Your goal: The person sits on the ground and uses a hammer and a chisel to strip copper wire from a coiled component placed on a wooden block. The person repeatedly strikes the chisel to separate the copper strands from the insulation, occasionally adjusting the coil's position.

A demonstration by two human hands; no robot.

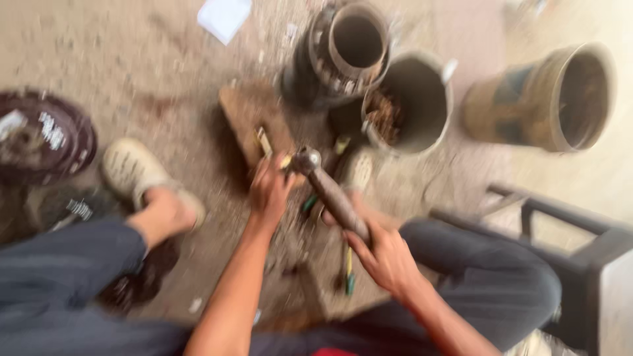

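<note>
The picture is motion-blurred. My right hand (386, 257) grips the lower end of a dark hammer-like tool (333, 194) whose rounded metal head (306, 160) points up toward a wooden block (254, 118) on the floor. My left hand (269, 191) is closed beside that head, holding a small yellowish piece (285, 161) against the block's near edge. What the small piece is cannot be made out. Both forearms reach out from between my knees in grey trousers.
Three round buckets stand beyond: a dark metal cylinder (343, 53), a grey bucket with rusty bits (412, 99), a brown one (550, 99). A dark disc (39, 135) lies left. My sandalled feet (142, 175) flank the block. Screwdrivers (348, 267) lie on the floor. A chair frame (573, 237) stands right.
</note>
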